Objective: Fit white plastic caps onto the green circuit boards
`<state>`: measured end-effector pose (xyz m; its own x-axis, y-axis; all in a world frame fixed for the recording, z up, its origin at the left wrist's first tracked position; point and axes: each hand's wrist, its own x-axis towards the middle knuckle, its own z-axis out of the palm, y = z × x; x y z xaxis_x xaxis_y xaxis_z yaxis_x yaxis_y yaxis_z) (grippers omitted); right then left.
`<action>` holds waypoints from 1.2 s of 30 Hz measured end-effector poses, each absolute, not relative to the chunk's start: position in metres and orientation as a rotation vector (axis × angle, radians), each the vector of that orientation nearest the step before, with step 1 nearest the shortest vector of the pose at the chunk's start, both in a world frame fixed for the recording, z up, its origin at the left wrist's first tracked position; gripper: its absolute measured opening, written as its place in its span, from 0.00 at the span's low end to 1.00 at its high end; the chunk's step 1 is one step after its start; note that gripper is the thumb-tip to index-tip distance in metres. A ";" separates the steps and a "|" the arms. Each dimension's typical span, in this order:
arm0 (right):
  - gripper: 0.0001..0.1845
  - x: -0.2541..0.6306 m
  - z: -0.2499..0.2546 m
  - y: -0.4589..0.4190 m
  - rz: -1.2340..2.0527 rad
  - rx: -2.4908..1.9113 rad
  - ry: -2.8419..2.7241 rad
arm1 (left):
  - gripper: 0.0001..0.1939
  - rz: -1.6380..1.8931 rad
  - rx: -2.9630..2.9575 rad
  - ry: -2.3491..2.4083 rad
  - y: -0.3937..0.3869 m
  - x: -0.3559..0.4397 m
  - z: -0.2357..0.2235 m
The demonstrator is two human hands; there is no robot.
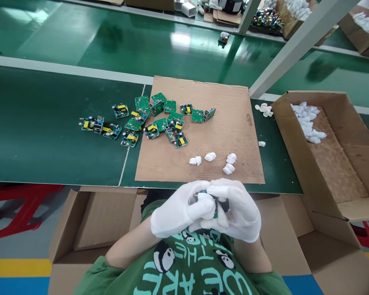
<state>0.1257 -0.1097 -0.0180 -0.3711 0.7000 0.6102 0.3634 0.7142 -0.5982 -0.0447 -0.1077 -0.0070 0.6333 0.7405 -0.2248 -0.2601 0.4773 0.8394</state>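
Both hands wear white gloves and meet in front of my chest, just past the table's near edge. My left hand [184, 209] is closed on a small circuit board [215, 208], most of which the fingers hide. From the other side my right hand [240, 211] grips the same board, its fingertips curled around it. Beyond the hands, several small crumpled white pieces [210, 156] lie on a cardboard sheet [227, 123]. Further back and left sits a loose cluster of green circuit boards [169, 106] with yellow parts, some face down.
On the right an open carton [338, 164] holds a pile of white pieces [309, 123]; a few more [264, 109] lie beside it. A white post [301, 45] slants up behind. One board [224, 37] sits on the green belt [126, 37]. Open boxes [110, 217] stand below the table.
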 end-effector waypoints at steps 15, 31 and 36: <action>0.15 0.133 -0.018 -0.110 0.457 -0.716 -2.162 | 0.08 0.334 1.028 0.560 -0.099 -0.061 0.000; 0.11 0.127 -0.023 -0.116 0.314 -0.695 -2.005 | 0.24 0.676 0.526 0.436 -0.123 -0.040 -0.022; 0.24 0.131 -0.019 -0.114 0.382 -0.785 -2.055 | 0.21 0.651 0.739 0.588 -0.118 -0.041 -0.012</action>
<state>0.1312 -0.1145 -0.0190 -0.4151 0.6573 0.6291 0.3874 0.7533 -0.5315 -0.0414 -0.1183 -0.0118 0.6556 0.7119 -0.2518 -0.3230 0.5658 0.7587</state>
